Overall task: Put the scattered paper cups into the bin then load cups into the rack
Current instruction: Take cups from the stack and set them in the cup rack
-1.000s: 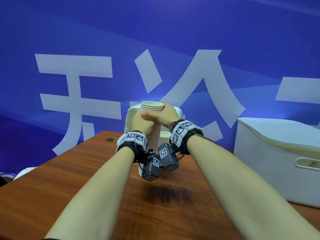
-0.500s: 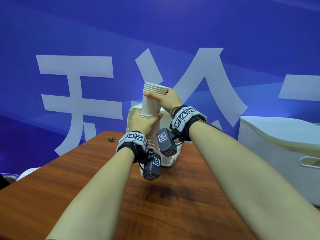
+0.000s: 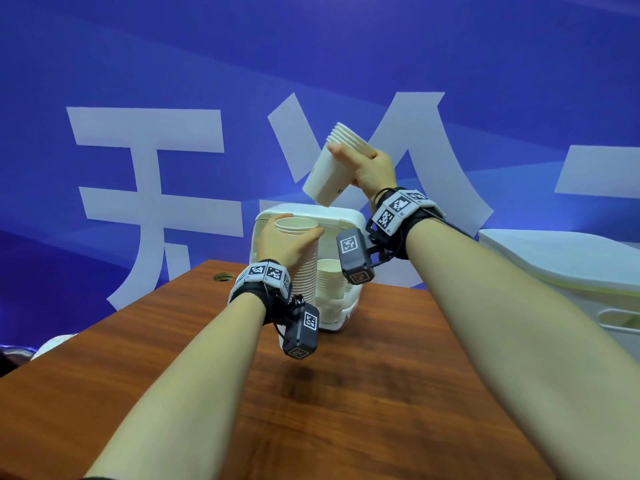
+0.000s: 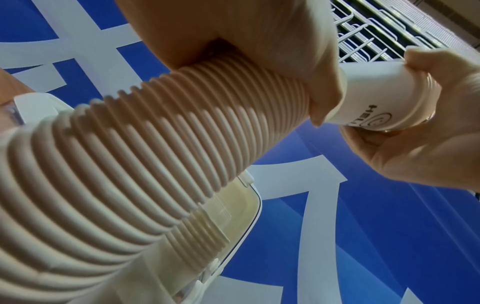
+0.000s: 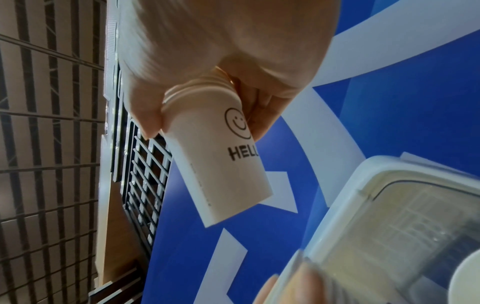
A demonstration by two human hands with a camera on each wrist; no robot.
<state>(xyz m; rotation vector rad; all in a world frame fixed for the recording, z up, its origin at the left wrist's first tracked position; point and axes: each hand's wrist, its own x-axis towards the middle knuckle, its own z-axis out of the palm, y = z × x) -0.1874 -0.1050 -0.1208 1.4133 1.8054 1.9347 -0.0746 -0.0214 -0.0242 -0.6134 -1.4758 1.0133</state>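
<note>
My right hand (image 3: 372, 168) pinches small cup stack (image 3: 332, 174), tilted at 12 o'clock; w/ weak grip, cups may slip out.

Tall cup stack (image 3: 306, 271) base hidden behind left hand (image 3: 282, 244) and wrist. Rack (image 3: 341, 306) mostly blocked by cups, wrist camera. Bin (image 3: 568, 271) cut off at right edge. "HELL" print on held cups (image 5: 221, 164) partly covered, probably "HELLO".

The short stack of paper cups (image 5: 218, 160) carries a black smiley face with the letters "HELL" under it, the rest running out of sight round the cup. Large white Chinese characters stand on the blue backdrop (image 3: 346, 46); the leftmost reads "无".
</note>
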